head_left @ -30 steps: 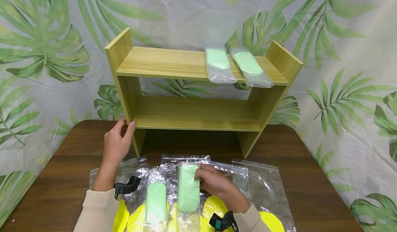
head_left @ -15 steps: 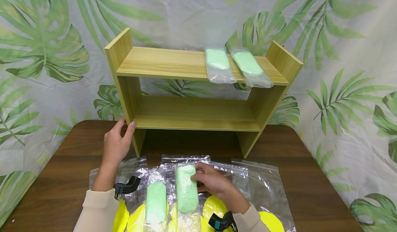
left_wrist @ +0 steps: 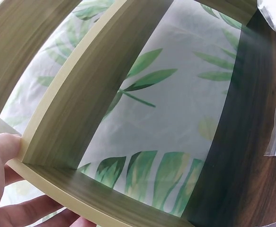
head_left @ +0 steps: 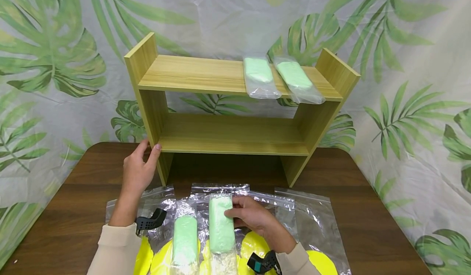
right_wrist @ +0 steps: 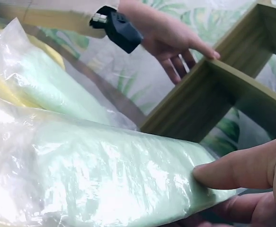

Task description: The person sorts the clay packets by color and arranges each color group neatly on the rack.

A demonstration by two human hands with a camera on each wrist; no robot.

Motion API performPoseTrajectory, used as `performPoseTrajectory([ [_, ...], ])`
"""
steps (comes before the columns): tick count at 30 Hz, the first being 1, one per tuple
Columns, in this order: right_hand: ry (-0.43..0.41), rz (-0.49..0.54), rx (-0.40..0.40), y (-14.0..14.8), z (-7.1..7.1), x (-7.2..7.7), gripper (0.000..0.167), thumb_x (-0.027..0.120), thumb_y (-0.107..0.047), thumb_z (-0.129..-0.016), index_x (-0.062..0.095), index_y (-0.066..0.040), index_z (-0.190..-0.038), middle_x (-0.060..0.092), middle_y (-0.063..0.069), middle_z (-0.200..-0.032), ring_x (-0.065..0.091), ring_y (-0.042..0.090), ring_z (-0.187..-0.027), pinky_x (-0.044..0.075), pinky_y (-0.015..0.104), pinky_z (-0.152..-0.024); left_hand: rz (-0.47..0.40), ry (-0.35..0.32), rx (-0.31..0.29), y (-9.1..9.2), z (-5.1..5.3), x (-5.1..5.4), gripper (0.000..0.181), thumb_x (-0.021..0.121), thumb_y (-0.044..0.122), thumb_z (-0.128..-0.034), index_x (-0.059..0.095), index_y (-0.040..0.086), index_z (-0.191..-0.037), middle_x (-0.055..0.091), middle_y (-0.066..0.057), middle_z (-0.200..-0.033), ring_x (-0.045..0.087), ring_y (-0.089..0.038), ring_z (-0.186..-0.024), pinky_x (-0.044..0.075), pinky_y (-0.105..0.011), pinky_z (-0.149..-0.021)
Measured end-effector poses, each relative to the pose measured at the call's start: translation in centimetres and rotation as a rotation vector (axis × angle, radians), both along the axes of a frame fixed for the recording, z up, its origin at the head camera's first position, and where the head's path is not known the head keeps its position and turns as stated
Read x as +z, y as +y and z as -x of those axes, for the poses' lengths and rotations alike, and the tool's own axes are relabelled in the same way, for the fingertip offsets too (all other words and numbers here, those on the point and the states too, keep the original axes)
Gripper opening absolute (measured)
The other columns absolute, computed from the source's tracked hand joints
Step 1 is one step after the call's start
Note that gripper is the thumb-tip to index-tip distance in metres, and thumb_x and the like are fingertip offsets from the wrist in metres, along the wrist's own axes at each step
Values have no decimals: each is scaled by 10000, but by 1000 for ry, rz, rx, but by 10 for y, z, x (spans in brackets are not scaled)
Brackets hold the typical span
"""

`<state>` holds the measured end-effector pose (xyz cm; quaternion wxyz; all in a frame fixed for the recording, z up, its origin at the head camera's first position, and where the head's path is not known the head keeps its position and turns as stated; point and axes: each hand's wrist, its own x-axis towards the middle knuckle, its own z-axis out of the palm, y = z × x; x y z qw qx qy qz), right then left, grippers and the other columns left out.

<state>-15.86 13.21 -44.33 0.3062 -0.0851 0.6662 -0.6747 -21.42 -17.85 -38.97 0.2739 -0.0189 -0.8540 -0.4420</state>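
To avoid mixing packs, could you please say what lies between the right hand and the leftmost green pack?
The head view shows another bagged green pack, pinched by the right hand.

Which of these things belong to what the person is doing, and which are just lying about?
Seem to belong:
green packet, pinched by the right hand
wooden shelf, held at its side by the left hand
second packet, beside the pinched one
two packets atop the shelf

Seem just lying about or backdrop:
clear zip bags
yellow pieces
leaf-print cloth
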Motion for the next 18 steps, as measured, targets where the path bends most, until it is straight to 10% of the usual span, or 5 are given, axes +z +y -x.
performPoseTrajectory([
  [10,18,-74,-52,-1,2,-3,159,622,-94,-922,552,40,-969,580,5,-705,650,187,-774,549,414,-780,-1,1,-1,0,0,0,368,521,365,-995,603,68,-1196,689,-211,-1049,648,-396,-972,472,-541,-796],
  [18,30,-8,1,1,4,-5,456,613,24,-847,505,145,-1274,668,182,-1060,654,241,-936,521,397,-864,1,0,1,0,1,-1,374,523,366,-994,601,70,-1209,689,-213,-1049,648,-402,-967,470,-543,-794],
])
